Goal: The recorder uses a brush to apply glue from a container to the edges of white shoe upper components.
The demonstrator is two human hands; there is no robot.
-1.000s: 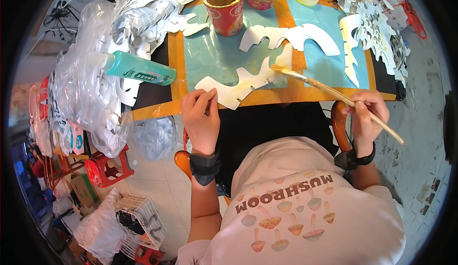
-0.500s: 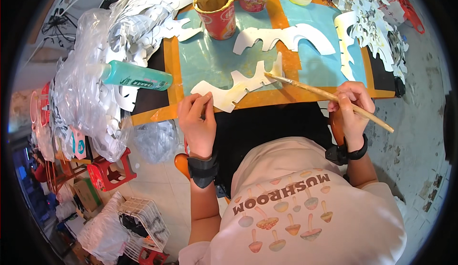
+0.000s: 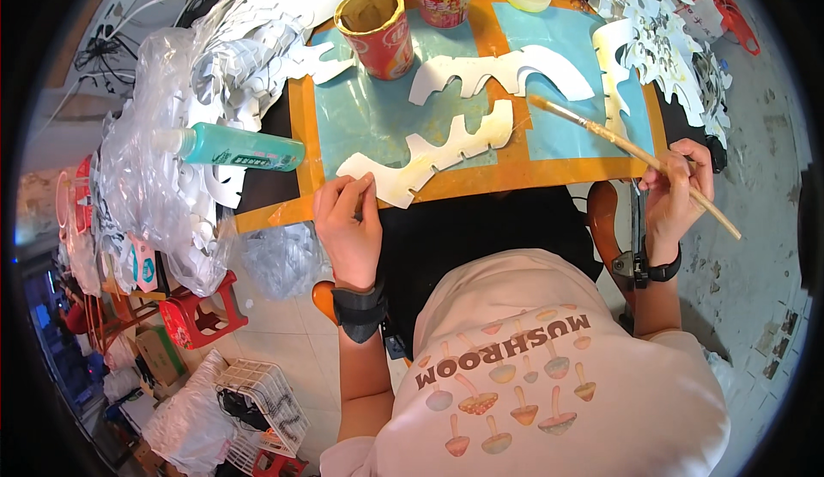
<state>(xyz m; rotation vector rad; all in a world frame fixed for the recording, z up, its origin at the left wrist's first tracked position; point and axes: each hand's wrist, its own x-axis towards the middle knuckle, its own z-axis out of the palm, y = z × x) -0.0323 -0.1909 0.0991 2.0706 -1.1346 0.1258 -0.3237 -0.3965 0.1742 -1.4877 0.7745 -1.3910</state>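
Note:
My left hand (image 3: 348,228) pinches the left end of a curved white cut-out piece (image 3: 446,149) that has notches and a yellowish film on it. This piece lies at the front of the work surface. In my right hand (image 3: 680,185) is a wooden-handled paintbrush (image 3: 627,145), its bristles raised and apart from the piece, over the right part of the surface. Another white cut-out (image 3: 502,75) lies just beyond, and a third one (image 3: 611,73) lies at the right edge. Two red paper tubs (image 3: 378,35) with yellow-crusted rims stand at the back.
A teal bottle (image 3: 245,146) lies at the left edge of the taped work surface (image 3: 360,129). Heaps of white cut-outs (image 3: 249,48) and plastic bags (image 3: 150,151) crowd the left; another heap (image 3: 665,43) is at the right. A red stool (image 3: 202,309) stands on the floor.
The brush has lifted off the white piece and swung right with my right hand. The piece's far end has settled flatter, while my left hand still pinches its near end.

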